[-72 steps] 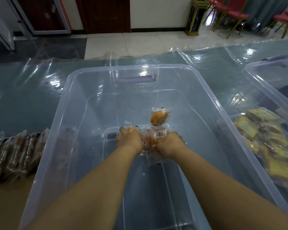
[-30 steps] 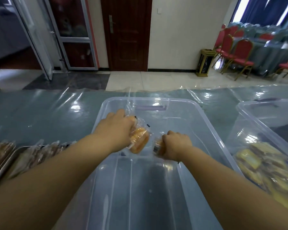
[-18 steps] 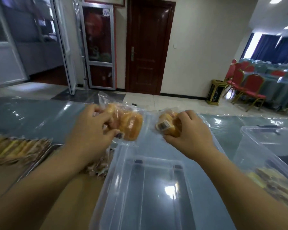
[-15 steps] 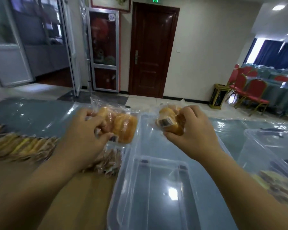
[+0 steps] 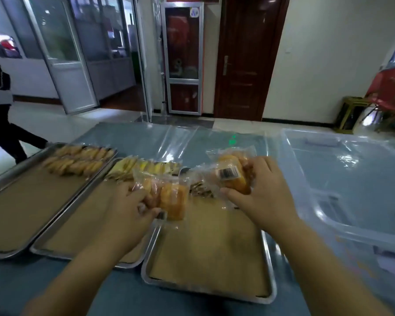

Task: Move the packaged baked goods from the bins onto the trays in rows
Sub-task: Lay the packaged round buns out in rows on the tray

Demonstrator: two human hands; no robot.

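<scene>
Shifted from bin (image 5: pixel 342 179) to over lower-centre tray (image 5: pixel 205 290): left hand (image 5: pixel 132 208), right hand (image 5: pixel 263 197) gripping wrapped buns (image 5: pixel 172 198); three trays' far rows begun, most space unfilled.

3 trays lie side by side on the table (image 5: pixel 128 142). The left tray (image 5: pixel 14 201) carries 2 rows of packs (image 5: pixel 78 159) at its far end. The middle tray (image 5: pixel 78 224) has 1 row (image 5: pixel 146 168) at its far end. The right tray (image 5: pixel 212 290) lies nearest, with packs (image 5: pixel 200 190) at its far end. The bin (image 5: pixel 342 190) stands right of the trays. Above the right tray, the left hand (image 5: pixel 128 213) holds packs (image 5: pixel 167 197) left of the right hand (image 5: pixel 267 197) with its pack (image 5: pixel 232 174).
</scene>
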